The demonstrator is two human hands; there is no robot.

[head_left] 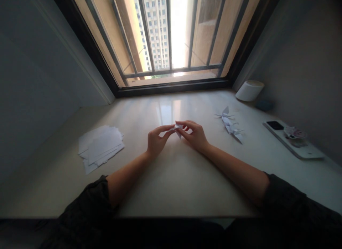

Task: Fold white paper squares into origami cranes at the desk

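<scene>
Left hand (155, 141) and right hand (197, 136) pinch a folded paper (177, 127); the phone (313, 149) bears a mark (310, 153) too small to read.

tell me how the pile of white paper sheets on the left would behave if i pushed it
The white paper sheets would probably slide apart, since they overlap loosely with uneven edges. Each looks thin, so likely light and easily bent. The pile may skid readily too: the pale surface beneath looks smooth, showing window reflections.

no readable txt, nos. or brand names, small dark mark (309, 153) on phone (303, 150), too tiny to ID
</scene>
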